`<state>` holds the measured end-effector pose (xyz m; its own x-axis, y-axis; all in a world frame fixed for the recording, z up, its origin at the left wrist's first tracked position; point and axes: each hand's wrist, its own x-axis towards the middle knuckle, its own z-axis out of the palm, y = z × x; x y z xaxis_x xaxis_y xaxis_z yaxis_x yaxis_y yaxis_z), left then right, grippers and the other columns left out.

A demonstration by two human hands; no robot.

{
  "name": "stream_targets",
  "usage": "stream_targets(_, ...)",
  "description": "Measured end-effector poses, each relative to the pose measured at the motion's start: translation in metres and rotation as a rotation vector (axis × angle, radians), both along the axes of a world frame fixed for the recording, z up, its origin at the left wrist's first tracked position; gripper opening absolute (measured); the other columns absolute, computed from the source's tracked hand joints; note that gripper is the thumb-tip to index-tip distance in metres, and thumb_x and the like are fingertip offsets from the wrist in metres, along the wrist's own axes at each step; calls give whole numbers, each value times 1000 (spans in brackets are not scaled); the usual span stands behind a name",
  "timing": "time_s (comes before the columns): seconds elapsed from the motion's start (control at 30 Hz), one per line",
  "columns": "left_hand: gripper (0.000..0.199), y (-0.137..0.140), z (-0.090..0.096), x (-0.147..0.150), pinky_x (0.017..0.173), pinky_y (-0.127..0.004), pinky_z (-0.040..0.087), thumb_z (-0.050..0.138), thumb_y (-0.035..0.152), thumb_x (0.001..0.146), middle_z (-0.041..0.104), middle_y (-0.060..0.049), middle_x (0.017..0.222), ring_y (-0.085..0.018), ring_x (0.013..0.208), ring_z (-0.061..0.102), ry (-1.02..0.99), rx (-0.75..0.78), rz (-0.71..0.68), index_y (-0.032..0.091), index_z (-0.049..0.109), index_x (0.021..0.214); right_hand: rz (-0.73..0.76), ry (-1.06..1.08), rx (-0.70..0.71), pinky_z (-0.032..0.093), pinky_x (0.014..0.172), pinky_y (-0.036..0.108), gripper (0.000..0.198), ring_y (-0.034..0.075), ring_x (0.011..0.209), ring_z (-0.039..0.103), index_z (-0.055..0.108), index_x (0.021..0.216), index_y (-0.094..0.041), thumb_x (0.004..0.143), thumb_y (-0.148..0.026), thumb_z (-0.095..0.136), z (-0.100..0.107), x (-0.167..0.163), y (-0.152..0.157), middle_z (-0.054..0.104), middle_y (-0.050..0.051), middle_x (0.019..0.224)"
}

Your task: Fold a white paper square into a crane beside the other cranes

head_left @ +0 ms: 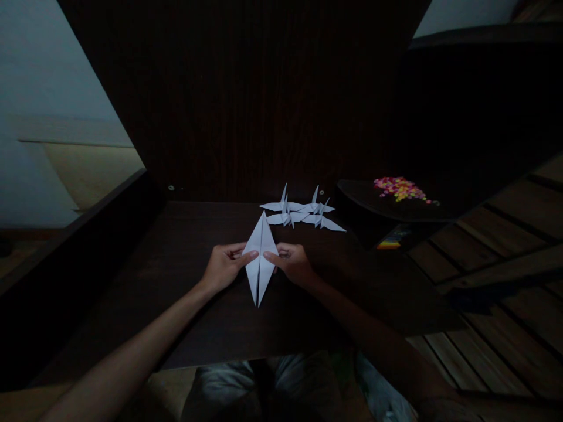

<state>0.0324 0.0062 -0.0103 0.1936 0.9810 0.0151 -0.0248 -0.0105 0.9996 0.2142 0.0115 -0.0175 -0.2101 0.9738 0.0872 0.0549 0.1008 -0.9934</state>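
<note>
A white folded paper diamond (261, 240) is held upright over the dark desktop, its slit end pointing down toward me. My left hand (225, 265) grips its left edge, thumb on the front face and fingers curled behind. On the other side, my right hand (294, 264) pinches the right edge the same way, with both thumbs near the centre crease. Just beyond the diamond's top point stand several white paper cranes (317, 221), placed close together with wings spread. The fingertips behind the paper are partly hidden.
The dark wooden desktop (193, 234) meets a tall back panel (246, 105). A raised side board (79, 252) bounds the left. To the right, a curved shelf (352, 190) carries a heap of small colourful pieces (401, 189). Wooden slats (497, 252) lie further right.
</note>
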Motion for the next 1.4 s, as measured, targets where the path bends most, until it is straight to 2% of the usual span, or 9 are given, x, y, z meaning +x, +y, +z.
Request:
stream_targets(0.43,36,-3,5,0,71,-33,55,74,36,70,75,-6,92,-26,80,69,46,53,9,16,74,99,-21,23,-31,43,42,23,27,12,44,55,61,58,-17,64,-41,73,5,-3,-3,64,0,54)
stream_targets(0.8,39,-1,2,1,71,-32,55,79,39,63,75,-8,90,-24,80,69,-10,-3,6,13,73,91,-37,23,-29,43,40,23,32,13,44,56,61,56,-18,60,-45,76,1,-2,-1,64,0,54)
stream_targets(0.97,34,-2,5,2,64,-28,54,81,38,60,74,-6,81,-21,72,69,-7,-35,-8,14,69,82,13,11,-43,44,42,24,31,13,46,57,63,59,-18,62,-46,74,1,-1,-1,66,0,58)
stream_targets(1.13,35,-2,7,1,61,-27,53,81,37,60,74,-5,80,-20,70,68,-21,-46,-2,14,68,83,66,0,-22,43,42,23,37,12,43,55,62,59,-17,72,-51,64,4,1,0,61,-1,51)
stream_targets(1.4,36,-4,8,3,64,-28,53,82,37,58,74,-6,82,-21,72,69,-71,-96,-25,13,70,82,20,-14,41,38,42,21,32,10,42,50,59,56,-17,73,-45,65,3,1,-2,57,-2,48)
